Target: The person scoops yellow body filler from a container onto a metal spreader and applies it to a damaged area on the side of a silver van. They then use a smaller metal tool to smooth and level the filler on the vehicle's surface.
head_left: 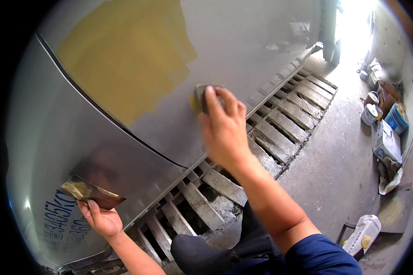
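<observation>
A broad patch of yellow body filler [128,55] covers part of a grey vehicle panel [248,41]. My right hand [225,133] grips a small, dark, flat filler spreader [201,94] and presses it to the panel beside the patch's lower right edge. A narrow smear of filler shows at the spreader's left side. Low on the left, my left hand [101,221] holds a thin dark mixing plate [108,197] between thumb and fingers. Yellow filler [77,189] lies on its left end. The plate is tilted in front of the neighbouring panel, across a dark seam.
Below the panel runs a slatted floor grating [273,135] with open gaps. Along the right wall stand a white tub [369,114], a blue bucket [396,118] and a white box [387,142]. A pale package [363,233] with a yellow blob lies near a flat board [396,208].
</observation>
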{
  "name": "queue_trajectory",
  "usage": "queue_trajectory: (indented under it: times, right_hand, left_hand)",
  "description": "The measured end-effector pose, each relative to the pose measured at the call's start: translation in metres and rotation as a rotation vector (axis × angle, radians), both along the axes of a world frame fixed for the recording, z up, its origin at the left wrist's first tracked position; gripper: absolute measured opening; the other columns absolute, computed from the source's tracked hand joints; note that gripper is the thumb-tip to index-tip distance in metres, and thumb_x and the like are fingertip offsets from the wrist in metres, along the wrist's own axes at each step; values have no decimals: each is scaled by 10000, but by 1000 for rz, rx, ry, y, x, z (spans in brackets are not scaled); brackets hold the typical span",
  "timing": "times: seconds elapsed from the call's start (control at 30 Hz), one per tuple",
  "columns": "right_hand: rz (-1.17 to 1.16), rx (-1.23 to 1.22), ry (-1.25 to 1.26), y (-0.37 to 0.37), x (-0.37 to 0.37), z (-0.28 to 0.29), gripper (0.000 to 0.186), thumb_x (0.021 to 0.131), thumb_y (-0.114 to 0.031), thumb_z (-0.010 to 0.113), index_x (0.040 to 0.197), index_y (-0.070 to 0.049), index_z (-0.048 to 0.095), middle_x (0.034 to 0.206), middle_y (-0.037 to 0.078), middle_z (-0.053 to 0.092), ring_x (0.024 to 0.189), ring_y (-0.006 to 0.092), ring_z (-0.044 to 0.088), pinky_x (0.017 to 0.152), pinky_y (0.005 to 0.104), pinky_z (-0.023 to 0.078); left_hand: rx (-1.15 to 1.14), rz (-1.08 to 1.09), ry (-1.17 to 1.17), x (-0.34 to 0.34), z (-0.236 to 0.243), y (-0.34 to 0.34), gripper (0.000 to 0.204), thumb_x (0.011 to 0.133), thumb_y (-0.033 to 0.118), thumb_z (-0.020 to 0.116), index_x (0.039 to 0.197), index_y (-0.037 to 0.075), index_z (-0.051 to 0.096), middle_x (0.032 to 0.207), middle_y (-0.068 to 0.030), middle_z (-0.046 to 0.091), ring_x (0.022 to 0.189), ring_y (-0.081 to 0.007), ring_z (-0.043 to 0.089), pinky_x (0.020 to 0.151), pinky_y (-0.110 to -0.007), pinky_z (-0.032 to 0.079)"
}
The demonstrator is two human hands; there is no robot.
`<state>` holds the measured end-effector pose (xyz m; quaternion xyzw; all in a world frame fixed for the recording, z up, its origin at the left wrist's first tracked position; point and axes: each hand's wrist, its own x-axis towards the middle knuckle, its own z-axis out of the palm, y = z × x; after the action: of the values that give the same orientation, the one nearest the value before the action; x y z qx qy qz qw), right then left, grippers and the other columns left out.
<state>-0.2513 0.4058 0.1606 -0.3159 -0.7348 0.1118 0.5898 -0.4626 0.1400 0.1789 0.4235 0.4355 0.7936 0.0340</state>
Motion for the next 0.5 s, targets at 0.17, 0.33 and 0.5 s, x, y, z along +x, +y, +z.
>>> queue_trajectory:
  times: [0.17, 0.33, 0.5]
  right_hand:
    - [31, 42, -19, -24, -19, -32, 560, 774, -122, 655, 1311, -83, 502, 1337, 119, 417, 1124, 402, 399, 877, 483, 411]
    - [118, -5, -136, -33, 1, -49, 554, 794, -163, 640, 1322, -75, 497, 1333, 130, 436, 1154, 391, 389, 930, 498, 385]
    - [40, -96, 64, 4, 13, -18, 511, 834, -135, 608, 1314, -15, 475, 1310, 171, 445, 1126, 396, 404, 963, 469, 366]
  left_hand:
    - [35, -28, 34, -14, -14, -1, 420, 964, 125, 484, 1374, 68, 411, 1318, -52, 515, 1200, -185, 488, 1033, -344, 383]
    - [27, 8, 8, -14, -12, -3, 382, 957, 144, 517, 1332, 91, 471, 1294, -37, 533, 1171, -174, 506, 1015, -352, 410]
    - [25, 14, -18, -11, -11, 0, 386, 960, 142, 508, 1338, 81, 456, 1284, -39, 537, 1166, -178, 509, 1010, -349, 411]
